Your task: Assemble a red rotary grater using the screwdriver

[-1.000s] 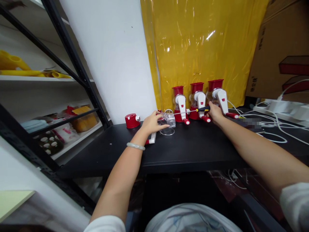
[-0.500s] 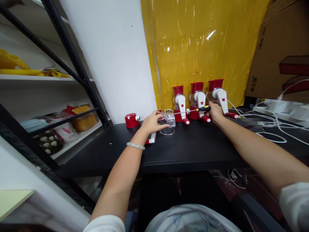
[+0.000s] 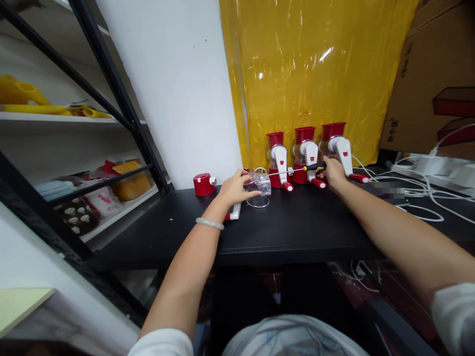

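My left hand (image 3: 234, 189) is closed around a clear plastic grater body (image 3: 263, 184), which lies on its side above the black table. In my right hand (image 3: 331, 172) is a screwdriver (image 3: 314, 166) with a black and yellow handle. Its long thin shaft points left, and the tip meets the right end of the clear body; whether it sits in a screw is too small to tell. A clear ring (image 3: 258, 201) shows under the body. Beside my left wrist lies a white crank handle (image 3: 235, 212) with a red grip, partly hidden by my arm.
Three assembled red-and-white rotary graters (image 3: 279, 160) stand along the back by a yellow plastic sheet (image 3: 297, 64). A red grater base (image 3: 204, 185) sits at left. White cables (image 3: 423, 185) and a cardboard box (image 3: 419, 94) are at right. A black-framed shelf (image 3: 107, 69) flanks the table.
The view has shifted slightly. Both hands keep their hold, and the screwdriver stays against the clear body's right end.
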The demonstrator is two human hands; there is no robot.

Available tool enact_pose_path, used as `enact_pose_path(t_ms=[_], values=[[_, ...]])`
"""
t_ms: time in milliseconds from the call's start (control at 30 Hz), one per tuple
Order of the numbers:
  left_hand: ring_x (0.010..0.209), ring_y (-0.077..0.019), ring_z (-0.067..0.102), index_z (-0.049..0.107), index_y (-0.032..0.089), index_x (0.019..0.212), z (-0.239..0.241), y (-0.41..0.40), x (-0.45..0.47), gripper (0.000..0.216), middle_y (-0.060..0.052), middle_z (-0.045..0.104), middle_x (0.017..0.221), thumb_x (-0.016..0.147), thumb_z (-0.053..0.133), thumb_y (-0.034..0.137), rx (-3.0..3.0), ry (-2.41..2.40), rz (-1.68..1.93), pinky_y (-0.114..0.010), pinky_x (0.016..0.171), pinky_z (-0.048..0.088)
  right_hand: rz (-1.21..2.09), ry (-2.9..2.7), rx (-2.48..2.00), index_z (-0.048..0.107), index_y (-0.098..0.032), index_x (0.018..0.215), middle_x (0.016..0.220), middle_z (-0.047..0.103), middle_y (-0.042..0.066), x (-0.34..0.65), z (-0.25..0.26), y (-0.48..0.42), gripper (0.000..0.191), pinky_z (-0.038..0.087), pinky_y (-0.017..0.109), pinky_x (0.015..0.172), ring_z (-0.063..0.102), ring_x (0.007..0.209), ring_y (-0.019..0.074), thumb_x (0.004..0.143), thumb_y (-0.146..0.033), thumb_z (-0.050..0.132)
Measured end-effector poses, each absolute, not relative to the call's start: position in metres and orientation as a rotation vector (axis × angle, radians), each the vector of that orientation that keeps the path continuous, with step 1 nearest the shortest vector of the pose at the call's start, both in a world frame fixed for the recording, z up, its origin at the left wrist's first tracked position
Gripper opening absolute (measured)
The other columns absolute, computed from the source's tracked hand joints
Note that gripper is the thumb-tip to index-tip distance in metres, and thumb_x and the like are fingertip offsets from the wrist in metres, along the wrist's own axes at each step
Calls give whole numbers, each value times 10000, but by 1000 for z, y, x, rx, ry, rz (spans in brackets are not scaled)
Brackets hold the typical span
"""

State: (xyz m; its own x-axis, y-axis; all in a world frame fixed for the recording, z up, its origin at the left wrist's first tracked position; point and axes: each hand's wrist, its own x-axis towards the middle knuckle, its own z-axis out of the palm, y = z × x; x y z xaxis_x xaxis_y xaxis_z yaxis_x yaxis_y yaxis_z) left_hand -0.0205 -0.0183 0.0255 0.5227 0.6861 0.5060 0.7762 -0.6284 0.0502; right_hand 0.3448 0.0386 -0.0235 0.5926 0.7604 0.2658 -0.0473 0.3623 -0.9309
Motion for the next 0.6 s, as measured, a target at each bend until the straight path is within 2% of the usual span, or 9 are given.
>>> enact_pose_path(t_ms=[133, 233, 400, 533, 600], values=[[1003, -259, 658, 639, 256, 1270, 26, -21, -20, 693, -80, 542, 1366, 762, 640, 728, -2575, -1265, -737, -398, 828, 539, 626, -748, -1120, 488, -209, 811, 469, 511, -23, 340, -18, 32, 295, 394, 209, 374, 474, 350, 112, 1024, -365, 357], [1027, -266, 655, 634, 262, 1278, 27, -21, -20, 691, -79, 542, 1365, 762, 645, 721, -2581, -1255, -744, -403, 840, 537, 671, -703, -1104, 511, -197, 862, 506, 558, -12, 336, -14, 28, 275, 399, 199, 387, 501, 371, 108, 1012, -262, 290], [1002, -255, 661, 664, 253, 1204, 27, -19, -20, 646, -70, 556, 1345, 756, 655, 717, -2597, -1266, -747, -396, 827, 534, 636, -735, -1116, 560, -181, 836, 478, 534, -26, 339, -15, 29, 219, 411, 198, 401, 502, 381, 106, 957, -168, 377], [986, -256, 664, 668, 238, 1187, 27, -18, -21, 649, -74, 556, 1343, 762, 640, 728, -2596, -1260, -740, -404, 818, 536, 562, -771, -1130, 526, -209, 792, 424, 466, -56, 343, -18, 31, 165, 357, 205, 359, 464, 357, 114, 948, -262, 526], [1000, -259, 662, 664, 240, 1194, 26, -18, -21, 654, -71, 557, 1341, 761, 639, 731, -2591, -1256, -740, -407, 831, 534, 595, -770, -1111, 530, -213, 812, 423, 452, -60, 343, -18, 31, 185, 337, 209, 342, 453, 355, 119, 959, -325, 526]])
